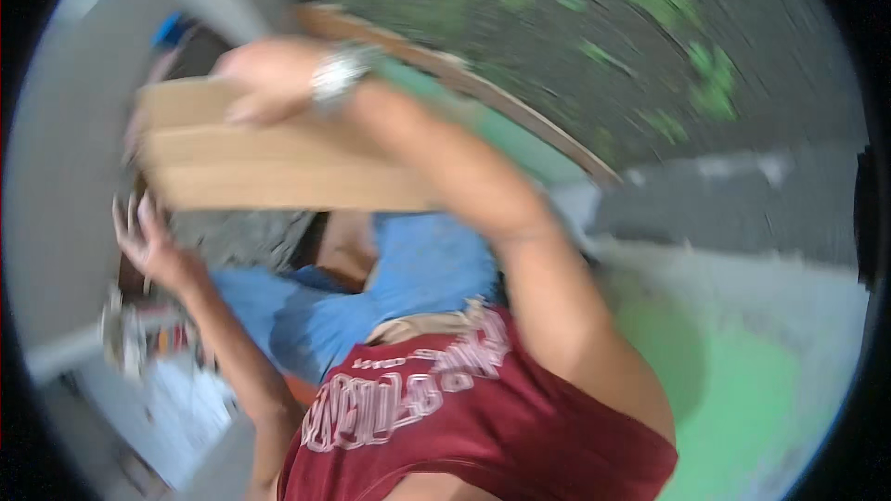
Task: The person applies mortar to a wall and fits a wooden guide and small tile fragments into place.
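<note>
My right hand [269,74] reaches across to the upper left and grips the top edge of a tan board [297,162]. Its thumb lies on the near face; the fingers are blurred by motion. The board has lengthwise lines and could be cardboard or wood; I cannot tell which. A silvery band [339,79] circles my right wrist. Just beyond the board's lower left corner is my left hand [158,249], its fingers spread and holding nothing. Whether a fingertip touches the corner is unclear.
My legs in blue jeans [432,260] are below the board. A thin wooden strip [520,111] edges a green surface at the upper right, beside dark ground [557,46] with green patches. Blurred white items [153,334] lie lower left. A grey wall [70,176] rises at left.
</note>
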A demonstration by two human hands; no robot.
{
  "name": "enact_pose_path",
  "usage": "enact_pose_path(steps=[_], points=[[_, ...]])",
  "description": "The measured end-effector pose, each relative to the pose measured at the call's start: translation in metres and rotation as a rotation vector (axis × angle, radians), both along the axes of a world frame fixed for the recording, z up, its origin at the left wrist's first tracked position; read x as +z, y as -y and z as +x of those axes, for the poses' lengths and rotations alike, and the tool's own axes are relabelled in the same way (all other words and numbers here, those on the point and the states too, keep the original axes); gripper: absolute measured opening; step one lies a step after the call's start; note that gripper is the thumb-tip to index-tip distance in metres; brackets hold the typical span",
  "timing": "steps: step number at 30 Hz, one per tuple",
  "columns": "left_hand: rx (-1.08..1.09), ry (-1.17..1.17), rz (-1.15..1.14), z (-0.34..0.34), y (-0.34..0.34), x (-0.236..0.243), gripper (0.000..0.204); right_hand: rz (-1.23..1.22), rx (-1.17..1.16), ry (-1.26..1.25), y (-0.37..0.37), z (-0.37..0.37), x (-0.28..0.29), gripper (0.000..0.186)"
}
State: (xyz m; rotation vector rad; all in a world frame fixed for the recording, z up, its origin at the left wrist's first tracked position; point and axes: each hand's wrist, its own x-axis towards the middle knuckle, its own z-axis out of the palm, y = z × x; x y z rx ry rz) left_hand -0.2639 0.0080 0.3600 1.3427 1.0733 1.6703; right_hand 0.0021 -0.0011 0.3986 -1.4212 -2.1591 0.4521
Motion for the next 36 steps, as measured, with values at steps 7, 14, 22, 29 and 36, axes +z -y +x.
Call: enact_pose_path(steps=[7,14,22,29,36], points=[[-0.5,-1.386,0.635,0.015,-0.007,0.06,0.034,-0.253,0.077,0.208,0.042,-0.034,0.013,0.033],[-1.147,-1.444,0.166,0.013,-0.007,0.014,0.031,-0.334,0.138,0.181,0.063,-0.06,-0.048,0.023],[-1.59,-1.009,-0.227,-0.014,0.028,-0.036,0.037,-0.153,0.104,0.25,0.129,-0.095,-0.072,0.011],[-1.517,-0.658,-0.757,-0.036,0.031,-0.094,0.027,0.079,-0.012,0.166,0.144,-0.109,-0.121,0.023],[-1.388,-1.134,-0.304,-0.025,0.023,-0.082,0.025,-0.153,-0.069,0.203,0.138,-0.107,-0.104,0.02]])
